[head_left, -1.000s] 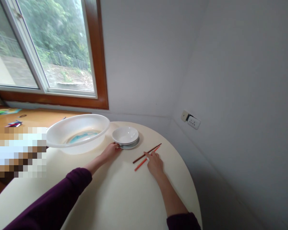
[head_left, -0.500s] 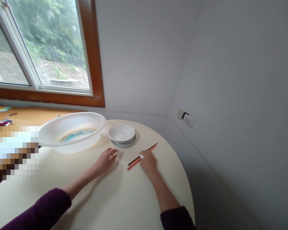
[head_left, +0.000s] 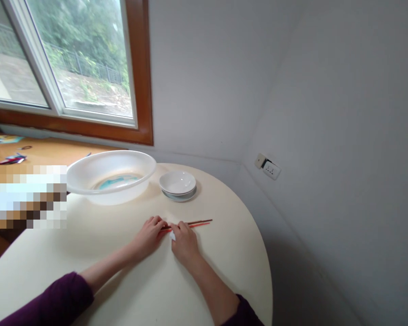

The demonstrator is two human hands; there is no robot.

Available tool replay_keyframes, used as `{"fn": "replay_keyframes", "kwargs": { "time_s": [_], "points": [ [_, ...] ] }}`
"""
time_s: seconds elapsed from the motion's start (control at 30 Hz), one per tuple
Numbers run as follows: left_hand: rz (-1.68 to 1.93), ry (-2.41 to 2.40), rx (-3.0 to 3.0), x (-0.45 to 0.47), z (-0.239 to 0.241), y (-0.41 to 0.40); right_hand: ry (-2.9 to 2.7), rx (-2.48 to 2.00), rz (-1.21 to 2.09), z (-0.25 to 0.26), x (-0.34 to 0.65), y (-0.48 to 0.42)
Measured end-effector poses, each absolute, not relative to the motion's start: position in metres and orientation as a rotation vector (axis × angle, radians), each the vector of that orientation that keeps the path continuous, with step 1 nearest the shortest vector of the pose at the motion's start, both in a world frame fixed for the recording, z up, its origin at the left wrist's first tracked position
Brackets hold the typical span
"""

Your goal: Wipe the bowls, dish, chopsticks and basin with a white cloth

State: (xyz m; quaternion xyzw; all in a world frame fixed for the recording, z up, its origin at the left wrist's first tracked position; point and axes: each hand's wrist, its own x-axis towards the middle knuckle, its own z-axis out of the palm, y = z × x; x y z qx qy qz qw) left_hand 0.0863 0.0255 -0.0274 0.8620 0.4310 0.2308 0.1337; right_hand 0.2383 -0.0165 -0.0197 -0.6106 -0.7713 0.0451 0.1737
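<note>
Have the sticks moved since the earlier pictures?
Yes. Judged against the socket on the wall, the sticks have shifted left in the picture and somewhat nearer the person, and now lie less steeply slanted.

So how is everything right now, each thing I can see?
Left hand: curled around stick ends
Right hand: curled over sticks
Brown and red sticks: side by side
White scrap: partly hidden
Dishes: stacked, upright
Basin: upright
Socket: nothing plugged in

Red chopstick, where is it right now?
In the head view, below centre: the red chopstick runs beside the brown chopstick, the right hand over its middle and the left hand at its left end.
</note>
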Motion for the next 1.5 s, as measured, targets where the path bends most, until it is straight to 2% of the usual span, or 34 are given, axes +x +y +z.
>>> {"fn": "replay_keyframes", "kwargs": {
  "time_s": [0.13, 0.33, 0.57, 0.9, 1.27, 1.5],
  "points": [
    [0.721, 1.343, 2.455, 0.044, -0.029, 0.022, -2.197, -1.616, 0.128, -0.02, 0.234, -0.019],
    [0.801, 1.429, 2.407, 0.011, -0.027, 0.015, -1.911, -1.695, 0.033, -0.017, 0.262, -0.005],
    [0.792, 1.397, 2.358, 0.007, -0.026, 0.018, -1.922, -1.71, 0.171, -0.033, 0.28, 0.007],
    [0.793, 1.38, 2.308, -0.001, -0.028, 0.026, -1.892, -1.765, 0.175, -0.042, 0.296, 0.022],
    [0.791, 1.34, 2.248, -0.003, -0.033, 0.031, -2.044, -1.587, 0.397, -0.038, 0.311, 0.025],
    [0.804, 1.345, 2.23, -0.003, -0.028, 0.03, -2.073, -1.529, 0.362, -0.04, 0.311, 0.021]
  ]
}}
